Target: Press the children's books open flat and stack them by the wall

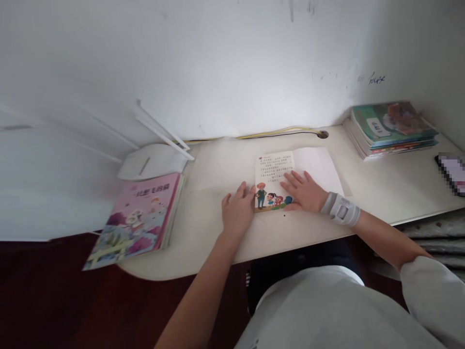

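Note:
An open picture book (pixel 278 172) lies flat on the white desk (pixel 381 189), showing text and cartoon children on its left page. My right hand (pixel 303 190) rests palm-down on the lower part of that page, fingers spread; a grey wrist band sits behind it. My left hand (pixel 238 208) lies on the desk at the book's left edge, fingertips touching the page. Neither hand holds anything.
A pink-covered book pile (pixel 140 218) overhangs the desk's left front edge. Behind it stands a white lamp base (pixel 152 162). A stack of books (pixel 390 128) sits at the back right, a phone (pixel 452 172) at the far right. Cables (pixel 276 133) run along the wall.

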`<state>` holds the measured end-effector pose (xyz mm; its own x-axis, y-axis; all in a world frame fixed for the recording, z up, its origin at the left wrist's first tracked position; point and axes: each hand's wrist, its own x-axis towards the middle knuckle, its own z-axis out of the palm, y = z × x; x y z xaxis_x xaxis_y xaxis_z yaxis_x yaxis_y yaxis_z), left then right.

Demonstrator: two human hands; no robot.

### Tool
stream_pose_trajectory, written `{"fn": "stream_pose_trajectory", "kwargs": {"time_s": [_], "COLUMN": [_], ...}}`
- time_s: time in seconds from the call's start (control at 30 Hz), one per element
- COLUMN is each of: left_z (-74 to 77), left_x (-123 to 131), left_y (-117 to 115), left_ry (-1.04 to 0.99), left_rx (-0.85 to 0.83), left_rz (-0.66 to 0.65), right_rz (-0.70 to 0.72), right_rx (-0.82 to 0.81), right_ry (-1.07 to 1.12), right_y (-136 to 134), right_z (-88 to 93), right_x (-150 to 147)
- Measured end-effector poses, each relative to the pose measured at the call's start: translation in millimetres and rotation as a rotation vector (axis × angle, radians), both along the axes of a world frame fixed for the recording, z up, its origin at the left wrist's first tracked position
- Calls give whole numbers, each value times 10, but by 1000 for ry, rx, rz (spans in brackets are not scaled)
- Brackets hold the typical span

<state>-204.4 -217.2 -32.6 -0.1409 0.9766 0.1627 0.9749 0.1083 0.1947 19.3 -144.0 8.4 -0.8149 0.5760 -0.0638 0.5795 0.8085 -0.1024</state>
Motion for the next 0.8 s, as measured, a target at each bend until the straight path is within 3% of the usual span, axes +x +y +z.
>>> {"fn": "stream_pose_trajectory", "kwargs": {"time_s": [0.13,0.23,0.57,0.8], "left_z": [54,83,70,87], "left_x": [16,15,60,75], "left_y": [18,31,28,34], "left_ry": [25,35,125,133], "left_rx": [-3,14,44,22], "left_rz": [-6,-18,-35,-19], "right_rz": [45,14,-63,-211], "right_rx": [-43,-40,-25,-6], "right_ry": [32,51,36,10], "right_y": [161,245,244,293], "right_z": [-32,-128,-165,-200], "right_x": [-355,-414,-229,61]}}
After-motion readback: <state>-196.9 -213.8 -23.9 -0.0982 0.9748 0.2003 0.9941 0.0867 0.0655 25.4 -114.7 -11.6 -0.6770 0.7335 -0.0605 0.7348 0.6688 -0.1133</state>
